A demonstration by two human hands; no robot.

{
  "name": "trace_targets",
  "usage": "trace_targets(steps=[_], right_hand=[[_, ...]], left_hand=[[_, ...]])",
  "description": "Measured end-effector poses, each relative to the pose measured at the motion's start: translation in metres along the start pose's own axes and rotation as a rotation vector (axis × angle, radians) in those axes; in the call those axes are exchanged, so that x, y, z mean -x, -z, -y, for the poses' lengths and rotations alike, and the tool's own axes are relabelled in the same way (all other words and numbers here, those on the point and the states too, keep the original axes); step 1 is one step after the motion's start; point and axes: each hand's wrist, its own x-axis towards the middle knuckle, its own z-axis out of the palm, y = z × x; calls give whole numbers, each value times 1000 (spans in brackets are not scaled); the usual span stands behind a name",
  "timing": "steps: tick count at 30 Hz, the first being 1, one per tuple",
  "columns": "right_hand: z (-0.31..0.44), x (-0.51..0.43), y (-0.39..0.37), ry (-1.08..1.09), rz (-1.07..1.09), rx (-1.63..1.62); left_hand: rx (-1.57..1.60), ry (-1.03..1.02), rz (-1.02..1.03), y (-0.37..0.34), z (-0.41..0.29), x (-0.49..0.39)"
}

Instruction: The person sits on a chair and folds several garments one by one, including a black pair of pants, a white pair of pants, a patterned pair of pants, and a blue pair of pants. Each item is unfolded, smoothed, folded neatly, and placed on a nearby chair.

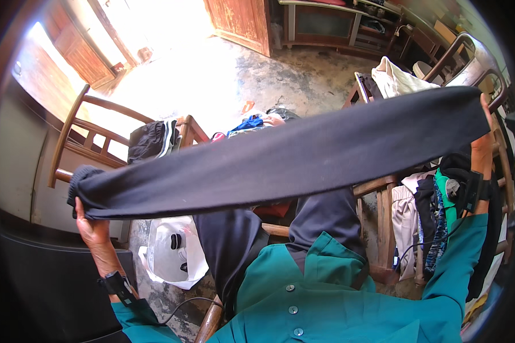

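Note:
A pair of dark trousers [274,160], seemingly folded lengthwise, is stretched taut across the view in front of me. My left hand [92,225] grips the gathered, ribbed-looking end at the left. At the upper right, my right hand [483,128] holds the smoother opposite end, most of its fingers hidden behind the cloth. The fabric hangs above my lap and hides part of a heap of clothes [257,122] on the floor beyond.
A wooden chair [101,128] at left bears folded dark shorts [150,139]. Several garments [425,214] drape over wooden furniture at right, below a white cloth [401,81]. A white bag [176,253] with small items stands by my leg. Beyond are a wooden door [240,21] and a cabinet [322,23].

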Motion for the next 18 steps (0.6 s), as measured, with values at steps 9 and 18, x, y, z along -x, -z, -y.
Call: trace_targets(steps=[9,18], right_hand=[[-76,8,-8,59,-422,215],[-150,15,-32,-106,-482,464]], left_hand=[[28,-19,-217,24,56,16],[-25,158,-368,73,117,18]])
